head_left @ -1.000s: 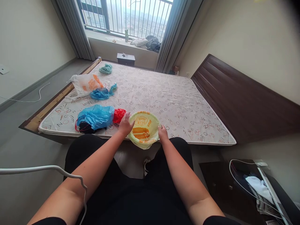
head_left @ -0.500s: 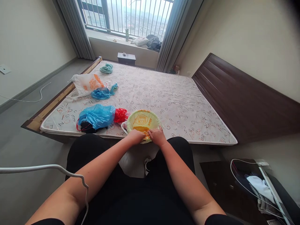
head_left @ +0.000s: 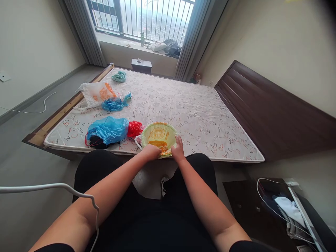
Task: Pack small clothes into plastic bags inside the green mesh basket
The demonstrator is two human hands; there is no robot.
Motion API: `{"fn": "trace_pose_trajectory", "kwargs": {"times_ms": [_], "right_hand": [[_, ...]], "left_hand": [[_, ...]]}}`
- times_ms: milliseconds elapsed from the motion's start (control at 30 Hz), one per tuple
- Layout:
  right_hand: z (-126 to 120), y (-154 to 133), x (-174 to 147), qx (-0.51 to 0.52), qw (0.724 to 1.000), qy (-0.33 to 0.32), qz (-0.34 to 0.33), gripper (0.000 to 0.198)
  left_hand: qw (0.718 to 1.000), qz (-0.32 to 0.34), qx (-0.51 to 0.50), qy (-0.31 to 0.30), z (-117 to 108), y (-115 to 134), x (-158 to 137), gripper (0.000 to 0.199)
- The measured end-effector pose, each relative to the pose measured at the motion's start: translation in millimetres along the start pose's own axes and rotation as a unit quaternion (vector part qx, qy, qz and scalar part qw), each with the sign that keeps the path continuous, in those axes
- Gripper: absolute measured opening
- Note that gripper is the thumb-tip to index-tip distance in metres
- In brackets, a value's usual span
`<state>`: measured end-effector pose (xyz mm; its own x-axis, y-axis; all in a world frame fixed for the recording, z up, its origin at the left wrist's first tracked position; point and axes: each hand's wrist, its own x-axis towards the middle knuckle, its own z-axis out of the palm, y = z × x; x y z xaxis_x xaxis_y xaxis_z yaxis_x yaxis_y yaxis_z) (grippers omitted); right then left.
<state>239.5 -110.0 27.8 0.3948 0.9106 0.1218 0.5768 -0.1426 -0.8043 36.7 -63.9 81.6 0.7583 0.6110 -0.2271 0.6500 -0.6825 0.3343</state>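
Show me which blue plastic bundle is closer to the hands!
The larger blue bundle, left of the crumpled red plastic at the mattress's near edge. The smaller blue bundle lies farther back, beside the white bag with orange print.

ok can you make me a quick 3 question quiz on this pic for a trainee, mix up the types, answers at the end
1. Multiple choice: what colour is the crumpled item between the blue plastic bag and the yellow container?
a) green
b) red
c) black

2. True or false: the right hand is at the right side of the yellow container.

3. Fill in the blank: the teal coil lies on the ____.

Key:
1. b
2. True
3. mattress
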Motion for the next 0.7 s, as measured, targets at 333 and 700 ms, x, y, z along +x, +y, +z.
{"fn": "trace_pose_trajectory", "kwargs": {"times_ms": [333,700], "right_hand": [[-4.5,0.4,9.0,0.246,0.953,0.077,0.158,0.077],[21.8,-0.8,5.4,0.483,0.85,0.085,0.193,0.049]], "left_hand": [[0.897,0.051,-0.176,0.403,-13.6,-21.8,-5.9,0.031],[0.486,-0.19,-0.811,0.264,10.7,-44.7,30.9,0.068]]}}
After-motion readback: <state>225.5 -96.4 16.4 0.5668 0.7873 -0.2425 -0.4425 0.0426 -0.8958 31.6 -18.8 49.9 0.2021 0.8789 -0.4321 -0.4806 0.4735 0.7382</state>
